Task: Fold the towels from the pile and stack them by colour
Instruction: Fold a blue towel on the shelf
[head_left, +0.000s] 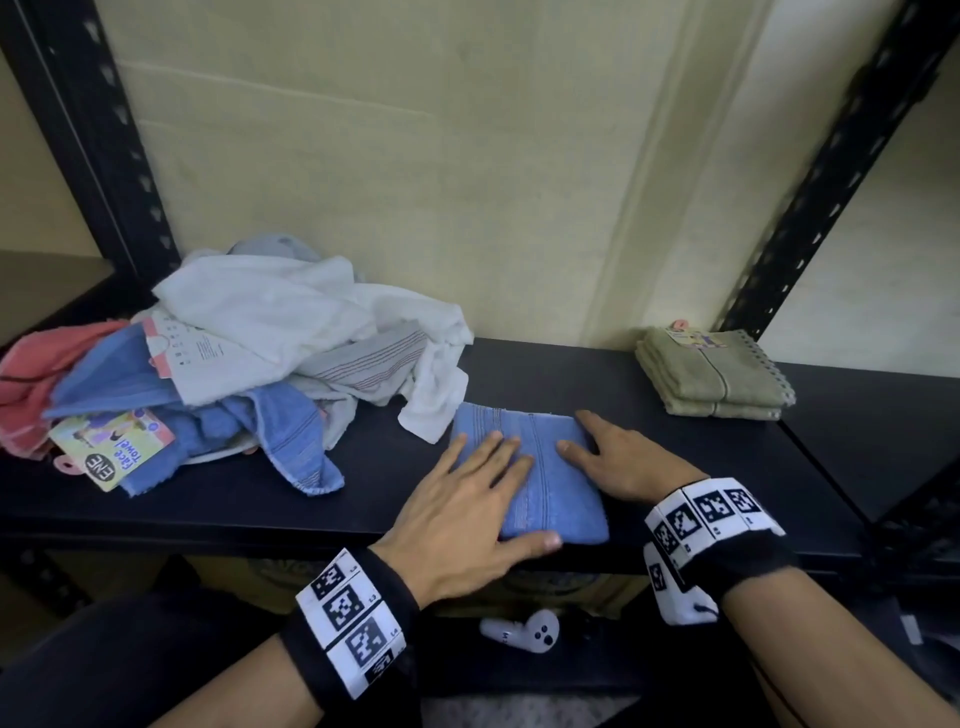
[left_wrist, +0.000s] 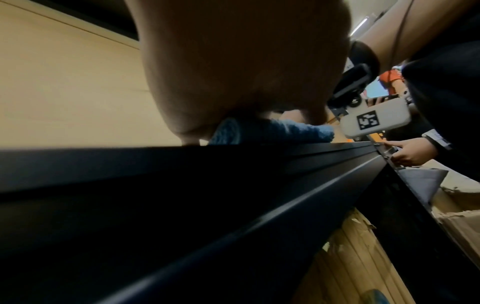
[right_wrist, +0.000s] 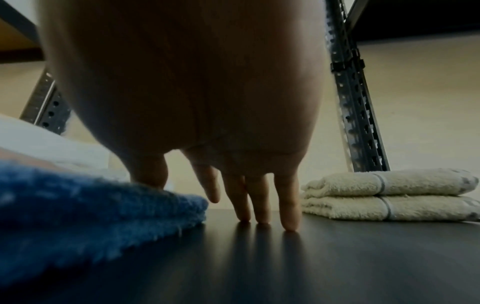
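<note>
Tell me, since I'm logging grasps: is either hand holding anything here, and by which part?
Nothing is gripped. The left hand lies flat on top of the folded blue towel; the right hand rests open at its right edge, fingertips on the shelf.

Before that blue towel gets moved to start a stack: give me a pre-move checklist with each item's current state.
1. Folded blue towel lies flat on the shelf: ok.
2. Left hand flat on it: ok.
3. Right hand, thumb on the towel's edge, fingers on the shelf: ok.
4. Bare shelf between the towel and the green stack: ok.
5. Blue stack begun: not ok.
6. Pile emptied: not ok.
</note>
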